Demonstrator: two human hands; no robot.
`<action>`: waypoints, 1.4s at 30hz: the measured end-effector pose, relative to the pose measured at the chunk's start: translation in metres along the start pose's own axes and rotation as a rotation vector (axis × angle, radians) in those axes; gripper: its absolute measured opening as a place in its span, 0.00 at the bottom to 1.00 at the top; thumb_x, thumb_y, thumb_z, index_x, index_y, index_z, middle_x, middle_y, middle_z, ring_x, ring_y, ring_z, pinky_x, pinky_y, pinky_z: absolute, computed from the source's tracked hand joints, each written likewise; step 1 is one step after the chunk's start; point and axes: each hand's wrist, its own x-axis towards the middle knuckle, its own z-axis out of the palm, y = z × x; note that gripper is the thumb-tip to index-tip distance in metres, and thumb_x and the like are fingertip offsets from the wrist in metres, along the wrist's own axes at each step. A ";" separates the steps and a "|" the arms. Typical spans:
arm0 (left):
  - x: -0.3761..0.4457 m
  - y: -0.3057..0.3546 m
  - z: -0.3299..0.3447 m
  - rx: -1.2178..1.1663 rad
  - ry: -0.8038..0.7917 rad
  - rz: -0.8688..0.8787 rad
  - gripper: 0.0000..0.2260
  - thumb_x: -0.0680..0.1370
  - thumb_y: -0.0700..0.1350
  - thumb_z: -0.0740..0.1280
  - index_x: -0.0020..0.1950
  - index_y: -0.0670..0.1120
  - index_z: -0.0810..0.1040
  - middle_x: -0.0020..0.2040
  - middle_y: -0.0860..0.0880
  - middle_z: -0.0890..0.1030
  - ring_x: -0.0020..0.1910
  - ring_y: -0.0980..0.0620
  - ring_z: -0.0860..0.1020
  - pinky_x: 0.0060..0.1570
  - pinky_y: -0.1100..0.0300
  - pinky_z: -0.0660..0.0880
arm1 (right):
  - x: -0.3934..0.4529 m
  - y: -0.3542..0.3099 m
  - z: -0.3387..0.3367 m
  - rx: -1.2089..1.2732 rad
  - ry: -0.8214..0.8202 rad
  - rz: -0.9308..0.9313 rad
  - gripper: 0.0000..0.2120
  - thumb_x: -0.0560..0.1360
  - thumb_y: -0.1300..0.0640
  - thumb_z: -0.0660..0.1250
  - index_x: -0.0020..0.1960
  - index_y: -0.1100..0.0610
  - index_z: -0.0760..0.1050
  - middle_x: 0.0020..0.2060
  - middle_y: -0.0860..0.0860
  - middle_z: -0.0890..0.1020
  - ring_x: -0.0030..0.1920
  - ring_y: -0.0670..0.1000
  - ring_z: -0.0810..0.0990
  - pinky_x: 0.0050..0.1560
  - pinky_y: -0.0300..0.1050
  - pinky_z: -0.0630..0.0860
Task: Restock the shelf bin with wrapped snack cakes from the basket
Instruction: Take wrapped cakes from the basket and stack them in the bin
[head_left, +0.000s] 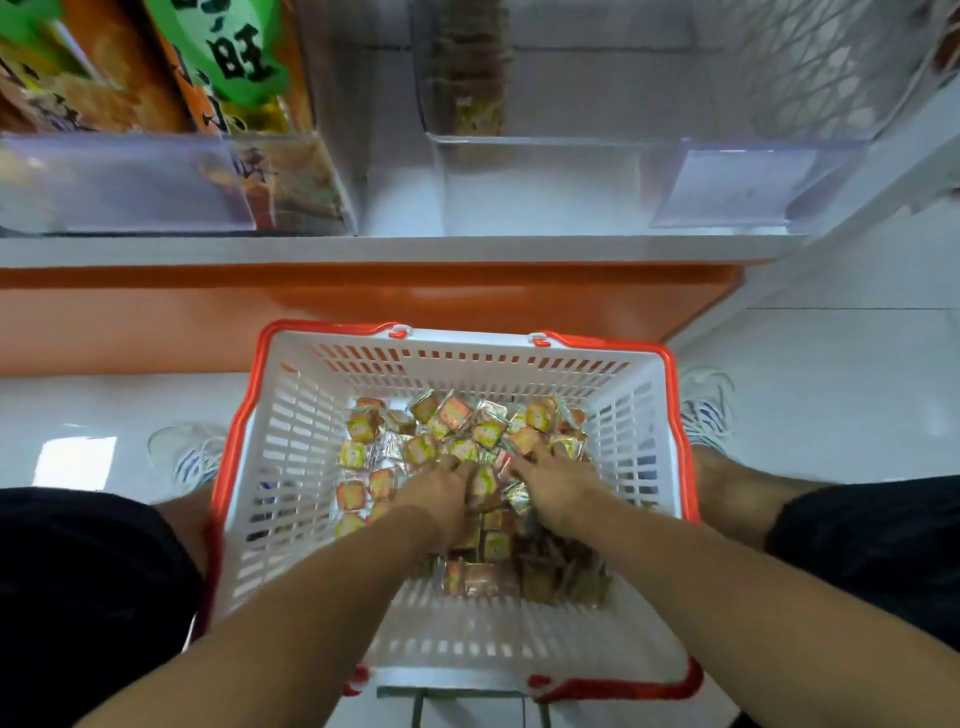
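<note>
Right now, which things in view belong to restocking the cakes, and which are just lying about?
Job:
white plastic basket with red rim
small foil-wrapped snack cakes
clear plastic shelf bin, nearly empty
left hand and right hand, both down among the cakes

Lying about:
orange and green snack bags in the neighbouring clear bin

We note a glossy white tiled floor (831, 374), a white shelf (363, 249) edge above an orange base panel (156, 322), and even, diffuse lighting.
</note>
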 end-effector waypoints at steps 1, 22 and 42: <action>0.005 0.003 0.005 0.000 0.002 0.010 0.31 0.77 0.51 0.70 0.77 0.50 0.63 0.73 0.47 0.69 0.72 0.43 0.68 0.69 0.46 0.71 | 0.002 0.002 0.000 0.004 0.010 -0.017 0.42 0.74 0.69 0.67 0.80 0.46 0.55 0.80 0.57 0.52 0.79 0.63 0.54 0.70 0.61 0.69; 0.000 0.009 -0.046 -0.540 -0.055 -0.190 0.18 0.70 0.51 0.72 0.57 0.47 0.76 0.48 0.45 0.84 0.45 0.48 0.81 0.41 0.56 0.78 | -0.023 -0.009 -0.086 0.308 -0.298 -0.081 0.14 0.72 0.66 0.67 0.57 0.61 0.79 0.53 0.61 0.82 0.39 0.58 0.82 0.33 0.48 0.80; -0.197 0.065 -0.292 -1.738 0.029 0.444 0.13 0.69 0.36 0.66 0.52 0.42 0.79 0.46 0.41 0.85 0.43 0.46 0.86 0.36 0.54 0.84 | -0.229 0.019 -0.344 0.959 0.196 -0.535 0.15 0.68 0.52 0.75 0.52 0.56 0.78 0.38 0.52 0.84 0.39 0.52 0.83 0.23 0.39 0.72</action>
